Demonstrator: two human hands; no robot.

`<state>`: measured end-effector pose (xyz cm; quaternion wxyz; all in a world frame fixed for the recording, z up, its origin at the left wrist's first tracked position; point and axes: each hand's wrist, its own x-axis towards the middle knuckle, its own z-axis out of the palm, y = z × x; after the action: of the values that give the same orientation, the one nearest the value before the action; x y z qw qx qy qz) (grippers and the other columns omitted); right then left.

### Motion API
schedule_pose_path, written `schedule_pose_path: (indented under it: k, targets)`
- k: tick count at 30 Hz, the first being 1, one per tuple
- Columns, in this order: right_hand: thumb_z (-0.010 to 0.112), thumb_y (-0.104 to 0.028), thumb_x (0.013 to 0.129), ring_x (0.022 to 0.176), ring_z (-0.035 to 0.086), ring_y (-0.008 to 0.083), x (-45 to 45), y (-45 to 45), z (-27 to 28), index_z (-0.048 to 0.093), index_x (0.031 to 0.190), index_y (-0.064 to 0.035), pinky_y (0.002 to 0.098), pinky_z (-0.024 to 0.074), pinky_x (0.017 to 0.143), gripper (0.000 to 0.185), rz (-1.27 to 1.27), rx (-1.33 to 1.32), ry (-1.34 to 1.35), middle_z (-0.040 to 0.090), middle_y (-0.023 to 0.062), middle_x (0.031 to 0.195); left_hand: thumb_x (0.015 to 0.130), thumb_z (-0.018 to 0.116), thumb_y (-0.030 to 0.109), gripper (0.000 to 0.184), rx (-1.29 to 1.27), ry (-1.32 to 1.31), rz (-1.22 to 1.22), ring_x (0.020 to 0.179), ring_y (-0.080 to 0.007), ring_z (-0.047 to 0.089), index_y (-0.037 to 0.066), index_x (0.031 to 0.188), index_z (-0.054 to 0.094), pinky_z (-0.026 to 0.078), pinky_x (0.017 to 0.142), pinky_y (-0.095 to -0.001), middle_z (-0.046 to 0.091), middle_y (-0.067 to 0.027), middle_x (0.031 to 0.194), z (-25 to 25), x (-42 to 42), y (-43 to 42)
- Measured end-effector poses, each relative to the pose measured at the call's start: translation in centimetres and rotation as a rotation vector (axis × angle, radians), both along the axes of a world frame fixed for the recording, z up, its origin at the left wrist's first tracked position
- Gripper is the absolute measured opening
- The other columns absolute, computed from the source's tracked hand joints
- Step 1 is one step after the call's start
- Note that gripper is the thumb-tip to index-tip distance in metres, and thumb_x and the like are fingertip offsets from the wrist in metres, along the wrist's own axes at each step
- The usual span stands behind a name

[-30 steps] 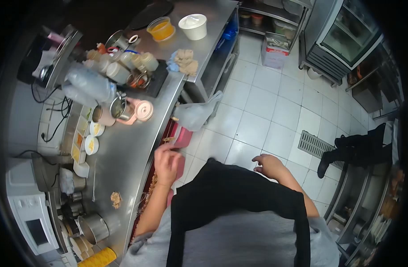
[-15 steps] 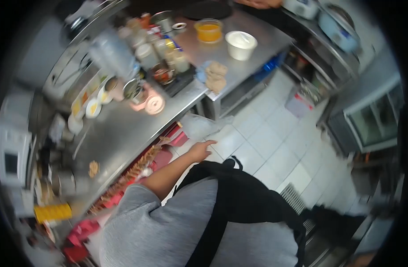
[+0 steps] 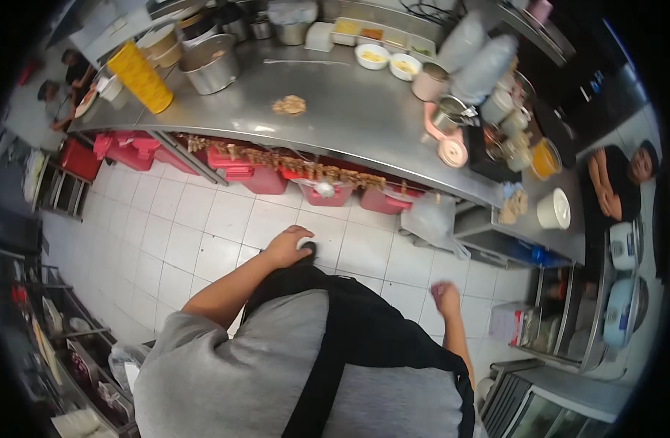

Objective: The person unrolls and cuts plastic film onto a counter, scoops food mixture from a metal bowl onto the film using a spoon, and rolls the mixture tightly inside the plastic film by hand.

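Observation:
My left hand (image 3: 287, 247) hangs over the tiled floor in front of my black apron (image 3: 364, 314). Its thumb and fingers are apart, and it holds nothing. On the other side, my right hand (image 3: 445, 298) is away from my body above the tiles, slightly blurred. Its fingers look curled in, with nothing seen in them. Neither hand touches anything; nearest to the right one is a clear plastic bag (image 3: 430, 219) under the counter's edge.
A steel counter (image 3: 225, 117) runs ahead, bearing a large pot (image 3: 209, 66), a yellow cylinder (image 3: 141, 77), white bowls (image 3: 372, 57) and a brownish clump (image 3: 289, 105). Red bins (image 3: 262, 179) stand beneath. A person with folded arms (image 3: 605, 182) stands at right. Shelving (image 3: 79, 336) lines the left.
My view has swung left, so the counter now lies across the front. My right hand has come into view. The left hand's pointing finger is now more bent.

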<state>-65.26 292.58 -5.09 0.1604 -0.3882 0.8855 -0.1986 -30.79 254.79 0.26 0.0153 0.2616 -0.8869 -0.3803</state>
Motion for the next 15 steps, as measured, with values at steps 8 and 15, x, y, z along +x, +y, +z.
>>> schedule_pose_path:
  k: [8, 15]
  targets:
    - [0.071, -0.002, 0.078, 0.069, 0.062, 0.0230, 14.2, -40.0, 19.1, 0.067, 0.089, -0.0050, 0.0326, 0.0502, 0.064, 0.012, 0.482, -0.559, -0.149, 0.062, 0.0101, 0.082, 0.080, 0.073, 0.023, 0.031, -0.117, 0.048, 0.289, 0.117, -0.0363, 0.054, 0.010, 0.108, 0.065, 0.046, 0.098, -0.0408, 0.055, -0.0166, 0.127, -1.2, 13.2, -11.0]
    - [0.066, -0.008, 0.080, 0.077, 0.062, 0.0343, 22.1, -61.3, 26.7, 0.066, 0.087, -0.0057, 0.0410, 0.0504, 0.070, 0.008, 0.834, -0.639, 0.029, 0.064, 0.0141, 0.085, 0.080, 0.072, 0.016, 0.025, -0.166, 0.095, 0.721, 0.115, -0.0355, 0.056, 0.010, 0.104, 0.066, 0.046, 0.096, -0.0407, 0.058, -0.0158, 0.123, 2.5, 23.3, -19.6]
